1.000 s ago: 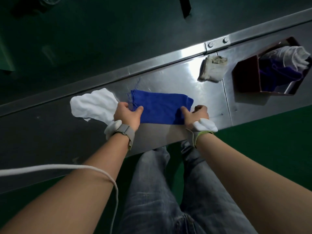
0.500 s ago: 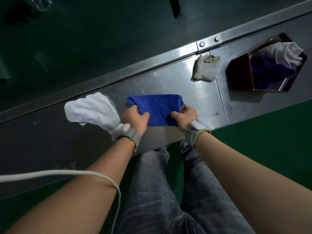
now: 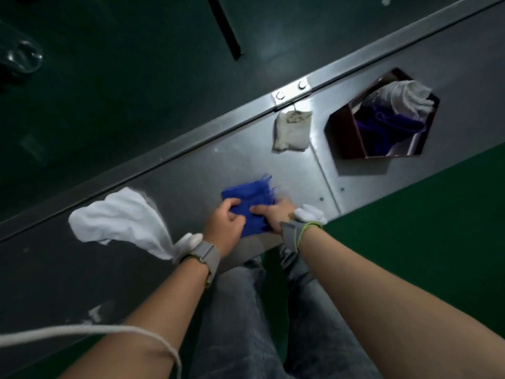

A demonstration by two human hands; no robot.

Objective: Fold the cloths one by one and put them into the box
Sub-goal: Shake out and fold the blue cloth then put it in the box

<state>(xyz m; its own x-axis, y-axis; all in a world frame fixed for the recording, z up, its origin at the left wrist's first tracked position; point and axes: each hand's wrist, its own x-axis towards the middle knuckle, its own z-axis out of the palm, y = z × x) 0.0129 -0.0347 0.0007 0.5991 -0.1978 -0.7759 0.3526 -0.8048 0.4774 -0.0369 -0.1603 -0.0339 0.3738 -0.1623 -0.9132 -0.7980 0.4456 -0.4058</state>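
We've got both grips, left hand [image 3: 224,225] and right hand [image 3: 276,216], clamped on the bunched blue cloth [image 3: 250,199], frayed end pointing toward the box [image 3: 382,119].

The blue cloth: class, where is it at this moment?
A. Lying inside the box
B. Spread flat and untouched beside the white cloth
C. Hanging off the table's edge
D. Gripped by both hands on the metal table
D: the blue cloth is bunched between the left hand and right hand on the metal table.
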